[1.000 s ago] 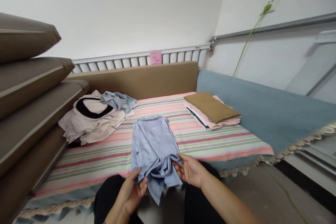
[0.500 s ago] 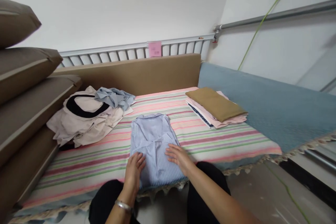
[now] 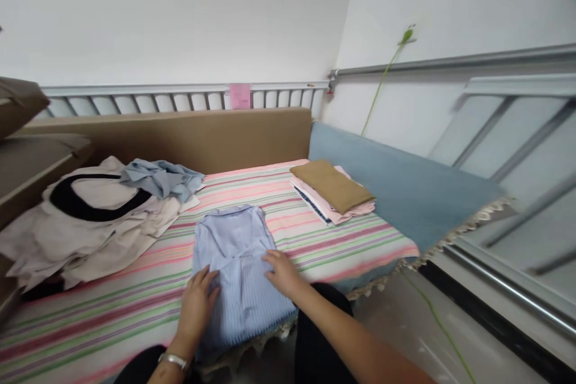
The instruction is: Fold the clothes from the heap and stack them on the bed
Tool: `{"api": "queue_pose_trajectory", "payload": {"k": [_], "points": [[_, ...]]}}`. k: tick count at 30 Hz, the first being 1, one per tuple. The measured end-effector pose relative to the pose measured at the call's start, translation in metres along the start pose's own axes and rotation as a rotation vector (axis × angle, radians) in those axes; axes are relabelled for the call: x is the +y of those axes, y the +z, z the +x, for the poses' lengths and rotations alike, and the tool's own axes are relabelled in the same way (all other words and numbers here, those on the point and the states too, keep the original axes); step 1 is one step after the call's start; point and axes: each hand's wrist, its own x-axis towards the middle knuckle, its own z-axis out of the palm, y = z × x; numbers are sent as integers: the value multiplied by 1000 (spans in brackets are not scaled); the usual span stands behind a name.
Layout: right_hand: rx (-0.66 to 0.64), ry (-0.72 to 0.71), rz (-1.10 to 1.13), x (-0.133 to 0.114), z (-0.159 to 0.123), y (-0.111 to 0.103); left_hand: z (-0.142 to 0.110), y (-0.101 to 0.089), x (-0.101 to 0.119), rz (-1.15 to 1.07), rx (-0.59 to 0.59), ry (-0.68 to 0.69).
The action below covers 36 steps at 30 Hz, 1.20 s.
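A blue-and-white striped shirt (image 3: 247, 285) lies in front of me, its lower part turned up over the rest. On its left edge rests my left hand (image 3: 197, 300), fingers apart and gripping nothing I can see. My right hand (image 3: 283, 275) is at the shirt's right edge, its fingers stretched out over the cloth. Beyond it to the right is a stack of folded clothes (image 3: 335, 189), brown on top, with pink and dark blue layers below. To the left sits a loose pile of pale clothes (image 3: 99, 216) with a light blue garment (image 3: 164, 177) on it.
A striped cloth (image 3: 243, 185) covers the seat. Brown cushions (image 3: 38, 159) are stacked at far left, and a brown backrest (image 3: 202, 138) runs along the radiator (image 3: 148, 101). At right are a blue cover (image 3: 387, 174) and a green cord (image 3: 382, 84).
The view has swung to the right, so the clothes appear further left and more of the right-hand wall shows. Both hands stay at the shirt's sides, with little change in their pose.
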Motion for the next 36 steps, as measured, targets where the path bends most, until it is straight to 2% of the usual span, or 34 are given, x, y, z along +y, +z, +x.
{"api": "queue_pose_trajectory", "payload": {"k": [4, 6, 8, 10, 13, 16, 19, 21, 24, 28, 32, 34, 36], "points": [[-7, -111, -211, 1, -13, 3, -2, -6, 4, 177, 24, 91], [-6, -172, -286, -1, -18, 3, -4, -14, 15, 223, -73, 160], [-24, -242, -327, -2, -21, 1, -5, -21, 25, 234, -228, 216], [-46, -298, -344, -5, -23, -2, -8, -27, 30, 201, -341, 218], [-82, -352, -329, -7, -33, -8, -20, -35, 28, 44, -380, 182], [-182, -432, -284, -6, -54, -10, -38, -42, 20, -76, -379, 188], [-316, -424, -289, -2, -71, -3, -50, -48, 14, 5, -470, 189], [-337, -387, -332, 2, -74, 6, -55, -49, 17, 104, -516, 204], [-260, -393, -415, 9, -70, 23, -66, -40, 29, 255, -428, 214], [-194, -422, -434, 14, -65, 30, -92, -8, 40, 382, -235, 209], [-284, -393, -363, 8, -61, 13, -100, 19, 32, 484, -104, 202], [-330, -363, -318, 2, -56, 0, -94, 23, 27, 532, -73, 200], [-377, -347, -281, -6, -51, -14, -85, 18, 24, 554, -77, 192]]}}
